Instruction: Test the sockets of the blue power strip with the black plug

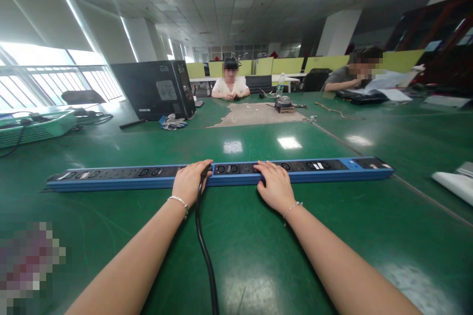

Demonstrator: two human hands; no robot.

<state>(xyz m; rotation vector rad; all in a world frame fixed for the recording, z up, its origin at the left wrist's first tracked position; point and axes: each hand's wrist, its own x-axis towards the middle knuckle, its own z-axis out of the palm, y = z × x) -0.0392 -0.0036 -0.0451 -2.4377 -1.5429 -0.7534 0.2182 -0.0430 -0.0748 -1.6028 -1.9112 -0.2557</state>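
A long blue power strip (236, 177) with black sockets lies crosswise on the green table. Over its middle, my left hand (190, 180) is closed around a black plug (205, 172), its fingers reaching across the strip's top. From that plug a black power cord (202, 241) hangs toward me along the table. Further right, my right hand (274, 183) grips the strip, fingers over the socket face and thumb at the near side. Whether the plug sits fully in a socket is hidden by my left hand.
Behind the strip stand a black computer case (155, 89) and a patterned glove (173, 122). A green basket (55, 125) with cables is at left. Two people sit across the table (129, 231). A white object (454, 184) lies at the right edge.
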